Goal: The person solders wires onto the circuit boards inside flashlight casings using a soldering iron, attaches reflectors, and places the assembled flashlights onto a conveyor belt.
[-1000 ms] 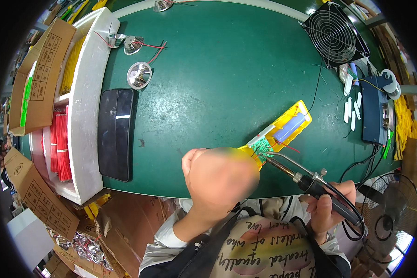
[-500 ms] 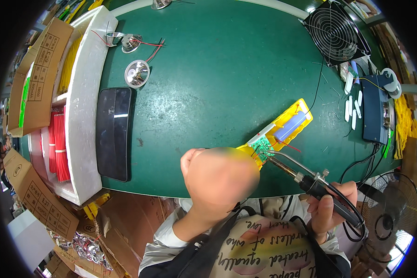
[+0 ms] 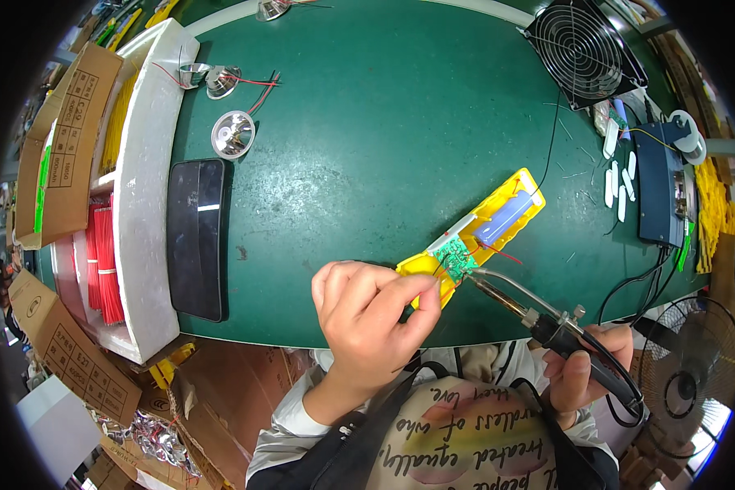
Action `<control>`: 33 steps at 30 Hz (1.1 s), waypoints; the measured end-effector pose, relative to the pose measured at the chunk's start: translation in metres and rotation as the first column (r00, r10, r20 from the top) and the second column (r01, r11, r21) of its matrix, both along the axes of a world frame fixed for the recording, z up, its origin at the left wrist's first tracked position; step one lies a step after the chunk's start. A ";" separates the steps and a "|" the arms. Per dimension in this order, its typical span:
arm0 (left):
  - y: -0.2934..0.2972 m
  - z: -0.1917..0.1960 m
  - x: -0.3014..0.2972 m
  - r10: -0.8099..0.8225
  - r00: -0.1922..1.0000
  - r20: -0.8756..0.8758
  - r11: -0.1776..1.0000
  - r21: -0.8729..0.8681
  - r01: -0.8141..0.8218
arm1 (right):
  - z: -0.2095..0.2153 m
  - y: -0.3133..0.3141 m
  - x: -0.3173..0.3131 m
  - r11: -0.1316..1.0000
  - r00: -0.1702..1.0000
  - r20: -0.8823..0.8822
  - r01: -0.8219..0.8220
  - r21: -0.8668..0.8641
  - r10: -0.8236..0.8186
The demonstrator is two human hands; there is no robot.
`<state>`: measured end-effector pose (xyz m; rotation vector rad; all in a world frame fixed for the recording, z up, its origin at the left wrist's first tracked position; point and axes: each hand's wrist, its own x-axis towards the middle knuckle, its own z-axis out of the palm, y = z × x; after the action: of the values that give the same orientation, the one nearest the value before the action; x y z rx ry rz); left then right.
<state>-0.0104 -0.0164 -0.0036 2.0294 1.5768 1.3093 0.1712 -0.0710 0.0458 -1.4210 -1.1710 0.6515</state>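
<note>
My left hand (image 3: 371, 314) is closed in a pinch at the near end of a yellow plastic housing (image 3: 419, 266); what lies between thumb and forefinger is too small to make out. Inside the housing sit a green circuit board (image 3: 456, 260) and a purple cylindrical battery cell (image 3: 505, 219). Thin red and dark wires rise from around the board. My right hand (image 3: 584, 371) grips the black handle of a soldering iron (image 3: 559, 335). A bent metal tube (image 3: 518, 287) is clamped alongside the iron, and both tips reach the board's near edge.
Left stand a black phone-like slab (image 3: 198, 241) and a white foam box (image 3: 143, 204) of red and yellow wires. Reflector cups (image 3: 233, 135) lie beyond. At right are a square fan (image 3: 584, 53), a blue box-shaped unit (image 3: 657, 188) and white strips (image 3: 614, 184).
The whole scene has shifted slightly left in view. The left hand, blurred before, now shows its pinched fingers. The iron's tip stays at the board.
</note>
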 end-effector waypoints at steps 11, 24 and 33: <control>-0.003 0.003 0.003 0.027 0.997 -0.070 0.999 -0.017 -0.029 | -0.003 -0.019 0.025 1.000 0.999 -0.051 0.010 -0.011 -0.010; -0.005 0.001 0.007 0.037 0.988 -0.153 0.999 0.043 -0.030 | -0.015 -0.034 0.040 0.997 0.987 -0.152 0.066 0.044 -0.059; 0.018 0.031 -0.004 -0.084 0.978 0.193 0.938 -0.315 0.143 | -0.026 -0.037 0.053 0.979 0.964 -0.205 0.189 0.070 -0.171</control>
<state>-0.0145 0.0012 0.0277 1.7233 1.4603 1.0698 0.2242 -0.1081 0.0201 -1.3365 -0.8920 0.5901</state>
